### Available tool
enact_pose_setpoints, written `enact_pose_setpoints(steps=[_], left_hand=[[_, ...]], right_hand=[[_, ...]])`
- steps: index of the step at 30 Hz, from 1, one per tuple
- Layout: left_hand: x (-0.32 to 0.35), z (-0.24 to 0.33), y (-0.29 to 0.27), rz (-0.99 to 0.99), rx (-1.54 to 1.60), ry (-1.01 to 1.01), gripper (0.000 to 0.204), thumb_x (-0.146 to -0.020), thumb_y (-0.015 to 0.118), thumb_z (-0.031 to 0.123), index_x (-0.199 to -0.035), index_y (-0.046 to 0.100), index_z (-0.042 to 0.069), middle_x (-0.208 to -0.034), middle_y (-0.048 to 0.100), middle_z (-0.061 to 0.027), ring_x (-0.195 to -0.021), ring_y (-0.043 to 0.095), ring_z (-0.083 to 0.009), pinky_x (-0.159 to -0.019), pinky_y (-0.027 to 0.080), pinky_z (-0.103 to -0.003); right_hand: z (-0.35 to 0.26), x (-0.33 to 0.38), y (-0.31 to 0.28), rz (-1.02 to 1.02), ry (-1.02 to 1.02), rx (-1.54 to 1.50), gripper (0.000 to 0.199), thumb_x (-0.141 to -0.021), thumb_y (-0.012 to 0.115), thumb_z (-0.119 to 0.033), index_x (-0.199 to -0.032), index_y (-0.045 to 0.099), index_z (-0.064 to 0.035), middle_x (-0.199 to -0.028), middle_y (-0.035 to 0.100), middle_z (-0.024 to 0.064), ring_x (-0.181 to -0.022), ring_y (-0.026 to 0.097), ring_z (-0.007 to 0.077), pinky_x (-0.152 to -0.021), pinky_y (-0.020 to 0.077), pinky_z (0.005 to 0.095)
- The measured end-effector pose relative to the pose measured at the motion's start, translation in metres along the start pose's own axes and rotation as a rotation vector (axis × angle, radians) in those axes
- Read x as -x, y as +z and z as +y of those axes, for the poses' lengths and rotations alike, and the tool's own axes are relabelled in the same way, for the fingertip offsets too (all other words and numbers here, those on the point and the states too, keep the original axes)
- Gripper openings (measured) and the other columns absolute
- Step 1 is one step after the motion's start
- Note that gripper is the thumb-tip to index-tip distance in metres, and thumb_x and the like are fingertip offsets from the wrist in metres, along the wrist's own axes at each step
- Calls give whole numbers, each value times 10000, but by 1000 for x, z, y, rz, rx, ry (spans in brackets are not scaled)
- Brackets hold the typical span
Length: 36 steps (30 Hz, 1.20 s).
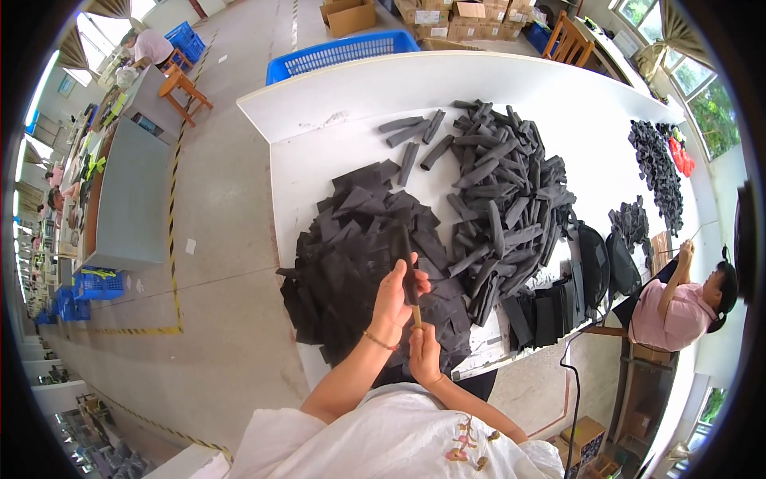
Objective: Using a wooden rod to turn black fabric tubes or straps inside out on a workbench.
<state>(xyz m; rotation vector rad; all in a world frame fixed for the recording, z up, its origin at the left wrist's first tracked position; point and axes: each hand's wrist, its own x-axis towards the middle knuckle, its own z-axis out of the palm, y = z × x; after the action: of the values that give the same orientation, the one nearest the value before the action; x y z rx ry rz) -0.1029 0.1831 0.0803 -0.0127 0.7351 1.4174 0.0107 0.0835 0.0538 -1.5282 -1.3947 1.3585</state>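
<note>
Over the heap of flat black fabric pieces (339, 263), my left hand (389, 303) is closed round a narrow black fabric tube (409, 283), which points away from me. A thin wooden stick (416, 318) comes out of the tube's near end. My right hand (424, 355) pinches the lower part of that stick, close to my body. How far the stick reaches inside the tube is hidden. To the right of my hands lies a large pile of black fabric tubes (511, 184), with several loose ones (408, 164) beyond the flat pieces.
A raised white panel (351, 92) edges the table's far side, with a blue plastic basket (343, 57) behind it. Black flat bundles (550, 311) and a black bag (592, 263) sit at the right. Another person (674, 311) works there. A black cable (568, 367) hangs off the table.
</note>
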Motion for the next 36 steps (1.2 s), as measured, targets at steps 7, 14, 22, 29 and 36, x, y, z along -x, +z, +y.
enact_pose_setpoints(steps=[7,14,22,29,36], left_hand=[[-12,14,-30,-188,-349,42,561,-854,703,214,-1325,481,4,-933,654,-40,-849,633,-160,-761,506,-290],[-17,34,-7,-179,-132,-97,336,-858,703,231,-1087,645,-8,-791,583,-37,-742,606,-182,-649,522,-317],[-12,24,-6,-111,-63,-25,311,-882,680,268,-1088,641,39,-794,620,-45,-632,592,-169,-552,471,-289],[-15,31,-2,-117,-98,-10,317,-887,675,268,-1090,641,27,-781,619,-45,-626,588,-159,-547,464,-272],[-28,62,-13,-164,-213,-19,314,-930,612,239,-1095,627,-27,-672,586,-14,-465,477,-77,-376,298,-180]], right_hand=[[-5,-31,-9,50,-55,-44,192,-1016,422,-175,-1051,508,-7,-682,528,71,-603,513,139,-563,430,287],[-10,-30,-15,-89,-99,34,179,-1012,435,-165,-1045,510,-6,-669,517,66,-595,500,137,-559,424,276],[-5,-10,1,-42,1,-48,181,-1012,431,-167,-1046,512,-8,-659,476,32,-585,448,97,-538,393,254],[-1,1,-7,-101,38,-35,176,-1009,435,-167,-1057,521,-21,-645,473,28,-576,455,95,-529,390,259],[-2,38,-39,-285,180,95,162,-998,455,-167,-1020,533,-26,-627,489,49,-571,486,121,-531,410,296]])
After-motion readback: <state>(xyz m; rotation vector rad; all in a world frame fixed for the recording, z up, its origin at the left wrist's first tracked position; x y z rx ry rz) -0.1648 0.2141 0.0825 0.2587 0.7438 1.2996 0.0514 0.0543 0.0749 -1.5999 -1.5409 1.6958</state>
